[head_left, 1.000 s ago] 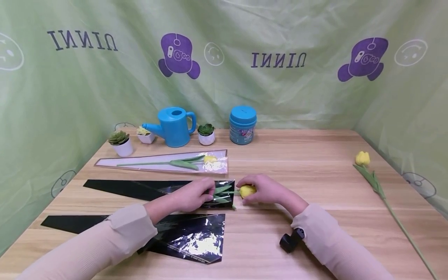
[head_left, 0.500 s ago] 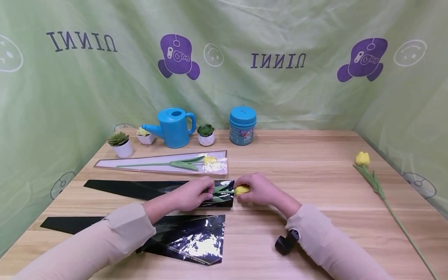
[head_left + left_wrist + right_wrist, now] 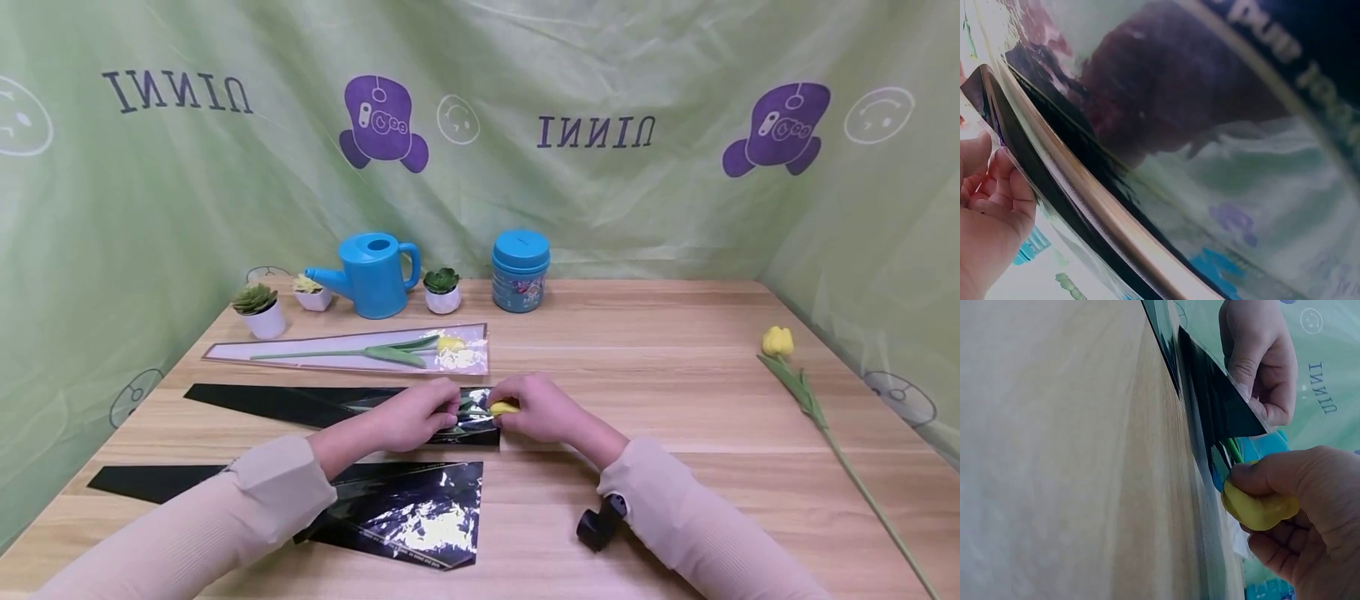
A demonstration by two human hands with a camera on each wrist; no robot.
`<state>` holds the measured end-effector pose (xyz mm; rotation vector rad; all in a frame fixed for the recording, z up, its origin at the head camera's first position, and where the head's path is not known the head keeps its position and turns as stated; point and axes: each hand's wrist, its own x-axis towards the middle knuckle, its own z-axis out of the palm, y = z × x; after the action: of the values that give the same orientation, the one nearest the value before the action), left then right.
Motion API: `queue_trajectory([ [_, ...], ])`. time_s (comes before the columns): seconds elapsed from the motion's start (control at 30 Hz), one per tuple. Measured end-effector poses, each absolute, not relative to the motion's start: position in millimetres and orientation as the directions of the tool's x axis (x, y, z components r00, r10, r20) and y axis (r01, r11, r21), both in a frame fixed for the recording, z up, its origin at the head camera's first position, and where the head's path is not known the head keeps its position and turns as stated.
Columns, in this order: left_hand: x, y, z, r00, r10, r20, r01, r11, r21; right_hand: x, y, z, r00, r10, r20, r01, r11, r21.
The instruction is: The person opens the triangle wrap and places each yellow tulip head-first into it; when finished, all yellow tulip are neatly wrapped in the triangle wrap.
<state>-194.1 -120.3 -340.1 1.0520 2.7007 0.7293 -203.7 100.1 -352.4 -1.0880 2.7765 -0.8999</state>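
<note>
My right hand (image 3: 538,408) pinches an artificial yellow tulip (image 3: 1260,509) by its bloom, at the wide right end of a black flower sleeve (image 3: 277,402) with a clear front. The tulip's green leaves and stem lie inside the sleeve, pointing left. My left hand (image 3: 416,415) pinches the sleeve's upper film, and in the right wrist view the mouth edge stands lifted in its fingers. Part of the stem is hidden under my left hand in the head view.
A second black sleeve (image 3: 420,508) lies in front, partly under my left forearm. Behind is a pale sleeve (image 3: 300,343) with a tulip in it. Another yellow tulip (image 3: 777,341) lies at the right. A watering can (image 3: 375,279), blue jar (image 3: 521,275) and small potted succulents (image 3: 442,292) stand at the back.
My right hand has moved left with the tulip, bringing its bloom from beyond the sleeve's right edge to overlap the mouth. My left hand has stayed nearly in place.
</note>
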Motion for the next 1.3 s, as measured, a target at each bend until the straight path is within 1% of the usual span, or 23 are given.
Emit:
queue_trajectory([
  [0.27, -192.9, -118.5, -337.4, -0.768, 0.640, 0.015, 0.556, 0.656, 0.511, -203.2, 97.6, -350.4, -0.790, -0.588, 0.176, -0.567, 0.588, -0.577],
  [0.73, -192.3, -117.1, -335.8, -0.756, 0.654, 0.027, 0.572, 0.641, 0.512, -204.6, 94.5, -351.1, -0.805, -0.564, 0.182, -0.546, 0.586, -0.598],
  [1.13, -191.9, -118.4, -336.3, -0.755, 0.654, 0.040, 0.575, 0.632, 0.520, -206.3, 91.9, -355.3, -0.799, -0.574, 0.181, -0.557, 0.593, -0.582],
  [1.3, -192.0, -118.3, -338.7, -0.754, 0.655, 0.051, 0.580, 0.627, 0.520, -204.8, 87.5, -356.9, -0.830, -0.537, 0.148, -0.495, 0.590, -0.638],
])
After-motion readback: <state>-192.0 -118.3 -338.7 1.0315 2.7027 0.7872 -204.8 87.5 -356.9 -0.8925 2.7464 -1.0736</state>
